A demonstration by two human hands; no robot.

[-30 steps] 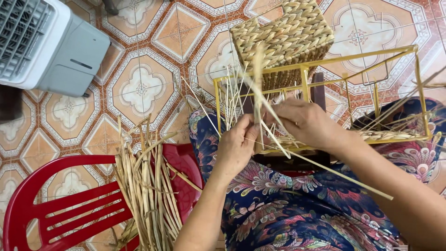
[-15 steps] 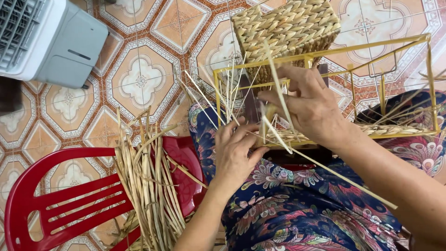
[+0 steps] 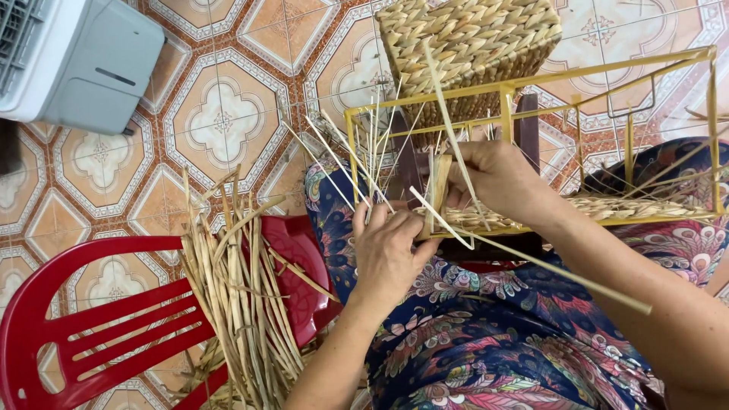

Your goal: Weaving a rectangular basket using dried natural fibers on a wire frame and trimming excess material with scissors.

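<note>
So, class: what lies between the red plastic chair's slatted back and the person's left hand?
In the head view, a bundle of dried straw stalks lies across the red chair, between its slats and the left hand.

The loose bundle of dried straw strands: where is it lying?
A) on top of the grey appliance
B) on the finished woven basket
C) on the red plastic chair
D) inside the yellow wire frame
C: the straw bundle lies across the seat of the red plastic chair, beside the person's left hand.

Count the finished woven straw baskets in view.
1: the finished tan woven straw basket stands on the tiled floor at top centre, behind the yellow metal wire frame. Others may be out of view.
</note>
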